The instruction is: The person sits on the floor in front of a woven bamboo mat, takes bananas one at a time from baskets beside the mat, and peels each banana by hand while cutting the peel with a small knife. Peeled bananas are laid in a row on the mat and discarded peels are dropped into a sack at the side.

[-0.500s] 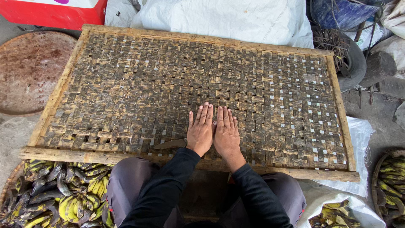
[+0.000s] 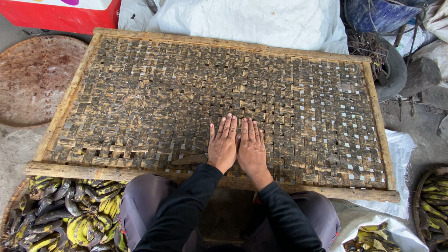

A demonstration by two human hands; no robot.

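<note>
Bananas (image 2: 70, 219), yellow and blackened, fill a basket at the person's left knee, and more lie on a white sack (image 2: 373, 235) and in a second basket (image 2: 431, 200) at the right. Between them, black sleeves run forward from grey-trousered knees to a woven bamboo tray (image 2: 140, 121) in a wooden frame. Both hands lie flat, palms down, on the tray's near edge, side by side and touching. The left hand (image 2: 223, 144) has its fingers straight and pressed together, with only the thumb set slightly apart; the right hand (image 2: 252, 147) lies the same way, fingers close together. Neither holds anything. A knife blade (image 2: 189, 159) lies on the weave just beside the left hand's wrist, pointing left. Beyond the tray sit a rusty round metal lid (image 2: 32, 79), a white tarp (image 2: 252, 21) and a tyre (image 2: 389, 70).
</note>
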